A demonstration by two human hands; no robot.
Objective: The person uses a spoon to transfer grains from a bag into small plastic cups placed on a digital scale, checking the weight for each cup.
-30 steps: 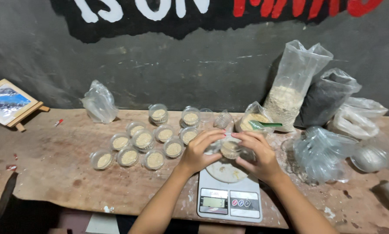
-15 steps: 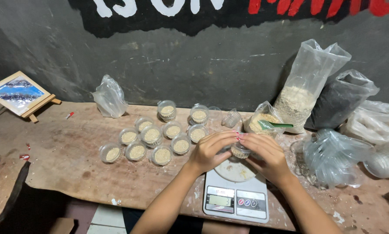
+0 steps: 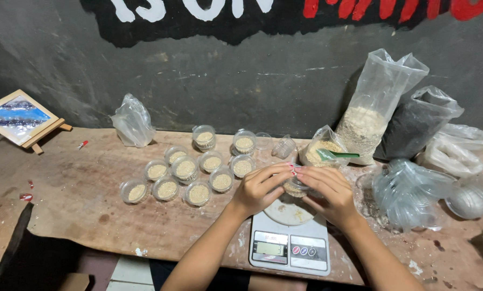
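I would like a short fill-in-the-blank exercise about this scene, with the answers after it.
1. Both hands hold one small clear cup above the white ____.
2. The green scoop lies in an open ____ of grain.
3. The framed picture stands at the table's ____ end.

Answers: scale; bag; left

Both forearms forward, left hand (image 3: 260, 188) and right hand (image 3: 327, 191) cupped, fingertips meeting.

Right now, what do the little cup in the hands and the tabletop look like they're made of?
Small cup: seemingly thin clear plastic, glossy; the pale grainy filling shows through its wall. Both hands, left hand and right hand, cover its top. Tabletop: looks like bare worn wood, matte, stained, with chipped edges.
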